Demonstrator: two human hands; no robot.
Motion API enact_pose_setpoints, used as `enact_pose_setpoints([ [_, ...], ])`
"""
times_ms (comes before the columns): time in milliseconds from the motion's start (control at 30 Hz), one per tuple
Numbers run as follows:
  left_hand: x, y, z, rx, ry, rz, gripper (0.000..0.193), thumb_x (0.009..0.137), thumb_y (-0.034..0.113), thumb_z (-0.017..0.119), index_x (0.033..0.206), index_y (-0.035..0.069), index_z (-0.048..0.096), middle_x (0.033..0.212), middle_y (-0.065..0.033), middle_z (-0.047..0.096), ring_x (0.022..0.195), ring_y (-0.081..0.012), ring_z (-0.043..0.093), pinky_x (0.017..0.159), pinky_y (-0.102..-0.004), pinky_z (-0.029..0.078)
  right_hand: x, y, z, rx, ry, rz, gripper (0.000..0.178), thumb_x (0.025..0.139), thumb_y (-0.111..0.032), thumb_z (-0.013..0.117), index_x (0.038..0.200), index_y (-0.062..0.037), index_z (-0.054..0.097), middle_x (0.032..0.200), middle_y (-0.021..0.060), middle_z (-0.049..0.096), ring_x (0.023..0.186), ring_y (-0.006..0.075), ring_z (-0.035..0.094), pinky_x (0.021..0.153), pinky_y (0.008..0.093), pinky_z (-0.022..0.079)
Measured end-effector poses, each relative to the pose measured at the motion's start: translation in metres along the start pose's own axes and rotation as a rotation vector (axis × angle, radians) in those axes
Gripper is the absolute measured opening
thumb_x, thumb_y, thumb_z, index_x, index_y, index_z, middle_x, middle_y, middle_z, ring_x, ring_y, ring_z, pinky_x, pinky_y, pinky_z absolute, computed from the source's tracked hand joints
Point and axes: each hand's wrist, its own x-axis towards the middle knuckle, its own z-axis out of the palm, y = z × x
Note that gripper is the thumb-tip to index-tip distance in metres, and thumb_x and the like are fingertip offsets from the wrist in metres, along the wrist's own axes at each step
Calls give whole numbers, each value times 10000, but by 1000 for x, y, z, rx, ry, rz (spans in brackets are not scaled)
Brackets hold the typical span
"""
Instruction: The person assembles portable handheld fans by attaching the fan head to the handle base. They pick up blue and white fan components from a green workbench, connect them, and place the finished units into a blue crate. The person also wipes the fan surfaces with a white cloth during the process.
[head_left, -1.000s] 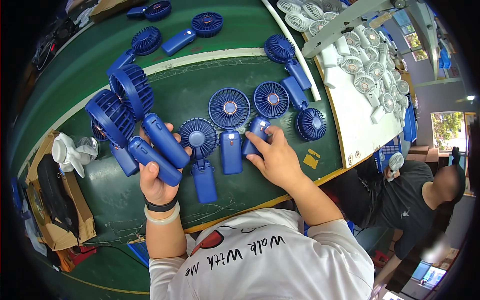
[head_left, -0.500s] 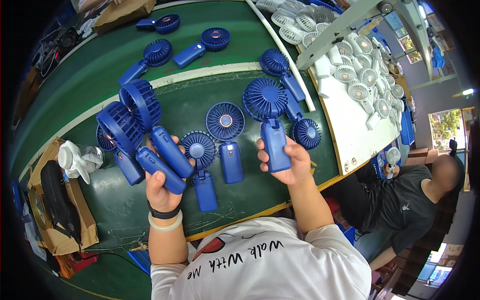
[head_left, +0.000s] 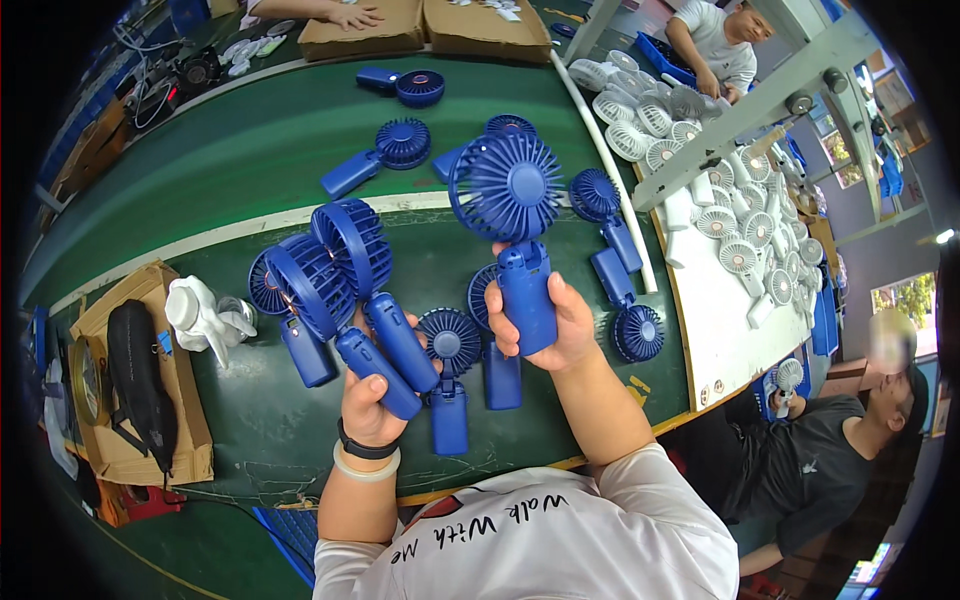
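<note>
My left hand (head_left: 372,405) is closed around the handles of two blue handheld fans (head_left: 378,372), their round heads tilted up and away. My right hand (head_left: 562,325) grips another blue handheld fan (head_left: 527,300) upright by its handle, thumb on the right side and fingers on the left. Below and between the hands, a blue fan (head_left: 449,420) lies on the green table (head_left: 270,430). Beside it lies a second fan (head_left: 503,380), its head mostly hidden behind the raised fan and my right hand. Another fan (head_left: 308,355) rests left of my left hand.
Several blue fans, one of them folded-looking (head_left: 638,332), lie right and on the far green belt (head_left: 250,150). White fans (head_left: 740,250) pile up on a white board at right. At left stands a cardboard box (head_left: 190,450) with a black pouch. Other people sit right and far.
The view has tilted, so the far side with cardboard boxes and another person shows. My right hand has carried its fan left and away, over the table fan. My left hand keeps its two fans.
</note>
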Motion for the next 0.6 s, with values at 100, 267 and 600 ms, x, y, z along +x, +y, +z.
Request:
enact_pose_setpoints([
  [100, 1, 0, 1, -3, 14, 16, 806, 713, 164, 704, 1382, 132, 257, 1234, -147, 433, 1087, -264, 501, 860, -457, 498, 9, 2, 1, -113, 8, -41, 570, 935, -445, 421, 1345, -70, 294, 1006, 178, 542, 695, 206, 597, 573, 313, 527],
  [267, 0, 0, -2, -34, 14, 6, 791, 721, 158, 694, 1382, 135, 261, 1237, -149, 432, 1096, -271, 497, 863, -466, 501, 10, 4, -2, -245, 73, -81, 562, 944, -480, 370, 1304, -50, 339, 1007, 166, 547, 699, 198, 604, 567, 296, 531],
  [600, 2, -3, -2, -22, -11, -7, 748, 743, 153, 669, 1372, 105, 266, 1249, -163, 424, 1119, -314, 510, 865, -507, 511, 6, 1, -8, -178, 114, -67, 633, 946, -552, 228, 1176, -12, 466, 991, 145, 571, 725, 204, 586, 606, 315, 504],
])
